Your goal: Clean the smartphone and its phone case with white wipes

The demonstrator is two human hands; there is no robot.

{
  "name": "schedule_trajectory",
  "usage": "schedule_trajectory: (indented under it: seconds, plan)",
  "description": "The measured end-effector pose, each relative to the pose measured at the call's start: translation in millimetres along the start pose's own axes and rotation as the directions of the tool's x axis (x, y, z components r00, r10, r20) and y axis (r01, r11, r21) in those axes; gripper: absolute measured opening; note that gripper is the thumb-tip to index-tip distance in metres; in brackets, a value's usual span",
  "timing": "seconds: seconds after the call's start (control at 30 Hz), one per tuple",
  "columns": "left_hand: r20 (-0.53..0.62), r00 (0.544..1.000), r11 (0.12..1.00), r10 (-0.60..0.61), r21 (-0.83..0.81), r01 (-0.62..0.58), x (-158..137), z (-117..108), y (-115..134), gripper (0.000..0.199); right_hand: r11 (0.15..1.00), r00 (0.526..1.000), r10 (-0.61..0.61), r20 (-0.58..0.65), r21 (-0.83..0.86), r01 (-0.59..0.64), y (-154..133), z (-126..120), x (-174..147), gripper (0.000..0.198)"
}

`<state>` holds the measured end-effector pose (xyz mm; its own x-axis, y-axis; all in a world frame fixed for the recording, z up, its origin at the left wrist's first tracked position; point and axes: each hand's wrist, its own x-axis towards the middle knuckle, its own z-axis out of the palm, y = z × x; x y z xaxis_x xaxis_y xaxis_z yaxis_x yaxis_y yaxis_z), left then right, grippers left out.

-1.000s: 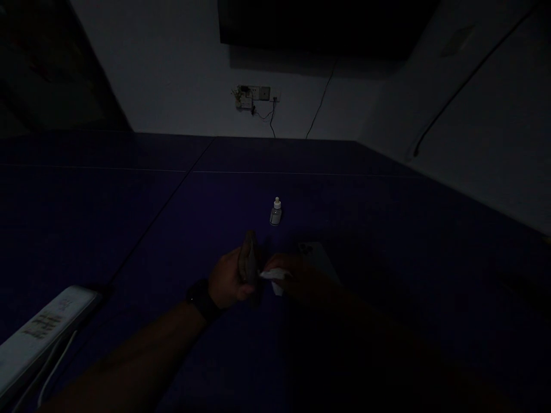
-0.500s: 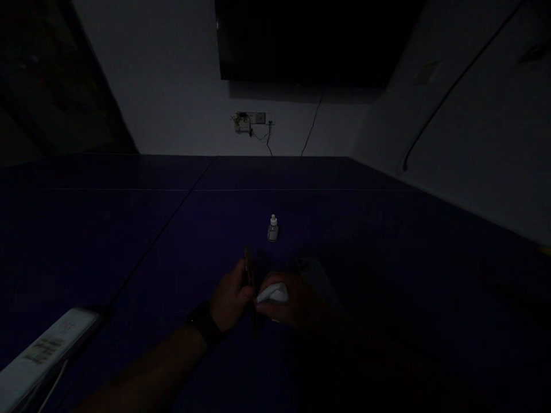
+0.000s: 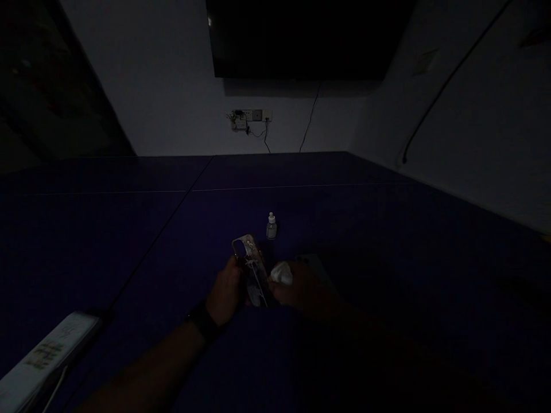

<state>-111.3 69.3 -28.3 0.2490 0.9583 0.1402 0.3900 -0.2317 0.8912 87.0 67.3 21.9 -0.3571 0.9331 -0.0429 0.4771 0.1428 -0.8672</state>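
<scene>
Nearer us than the bottle (image 3: 271,229), our left grip (image 3: 224,293) holds the case (image 3: 255,268), our right grip (image 3: 297,287) a white wad (image 3: 282,273) by its edge; we should brace the case and wipe lightly.

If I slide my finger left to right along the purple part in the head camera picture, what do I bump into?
White power strip, black wristband, left hand, phone case, white wad, phone.

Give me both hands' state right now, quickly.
Left hand: closed, holding a phone case.
Right hand: closed, holding a white cloth or tissue.
</scene>
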Motion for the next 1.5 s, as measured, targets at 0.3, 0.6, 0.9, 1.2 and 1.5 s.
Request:
schedule_trajectory:
  seconds: [0.3,0.6,0.9,1.2,1.5]
  plan:
    - [-0.041,0.992,0.788,-0.119,0.604,0.119,7.5,-14.0,11.4,0.048,0.920,0.962,0.249,0.115,-0.338,-0.198,6.0,-24.0,6.5,0.028]
    - [0.013,0.985,0.594,-0.170,0.799,0.093,3.3,-4.2,20.5,0.046,0.871,0.948,0.280,0.154,-0.457,-0.183,8.2,-21.5,5.5,0.023]
    - [-0.007,0.986,0.545,-0.165,0.833,0.097,-0.5,4.6,25.0,0.045,0.856,0.958,0.208,0.198,-0.511,-0.080,13.0,-20.1,4.6,0.023]
    - [-0.022,0.980,0.568,-0.200,0.812,0.134,0.1,3.7,27.0,0.051,0.811,0.971,0.173,0.167,-0.583,-0.044,1.2,-39.2,6.0,0.020]
    - [-0.029,0.972,0.644,-0.232,0.745,0.176,30.3,-15.9,7.9,0.040,0.897,0.990,0.054,0.134,-0.441,0.011,-3.9,-51.5,10.5,0.017]
